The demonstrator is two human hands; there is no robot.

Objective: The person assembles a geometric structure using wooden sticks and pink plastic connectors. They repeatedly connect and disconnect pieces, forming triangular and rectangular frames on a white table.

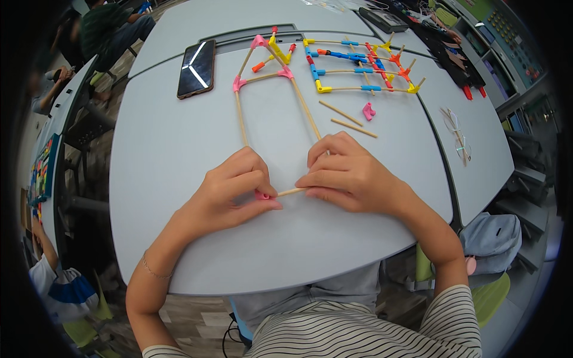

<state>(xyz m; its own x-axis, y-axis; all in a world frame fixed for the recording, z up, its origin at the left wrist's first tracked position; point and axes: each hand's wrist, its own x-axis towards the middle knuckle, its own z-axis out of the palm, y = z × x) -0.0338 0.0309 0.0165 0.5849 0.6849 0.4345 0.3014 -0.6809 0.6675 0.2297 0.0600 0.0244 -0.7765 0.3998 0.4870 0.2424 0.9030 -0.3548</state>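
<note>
My left hand [230, 188] is closed in a pinch on a pink connector [262, 195], mostly covered by the fingers. From the other side, my right hand [352, 173] grips a short wooden stick [290, 191]. The stick's left end meets the connector; whether it sits inside is hidden. Two long sticks, the left stick [241, 118] and the right stick [306, 111], run from my hands to a triangle of sticks with a pink top connector [259, 42] and a pink corner connector [285, 72]. Yellow and red connectors [276, 48] lie against the triangle.
Two loose sticks [341, 113] and a pink connector [369, 111] lie beyond my right hand. Behind them is a stick frame with blue connectors [363, 70]. A phone [196, 69] lies at far left, glasses [458, 138] at right. Other people sit at left.
</note>
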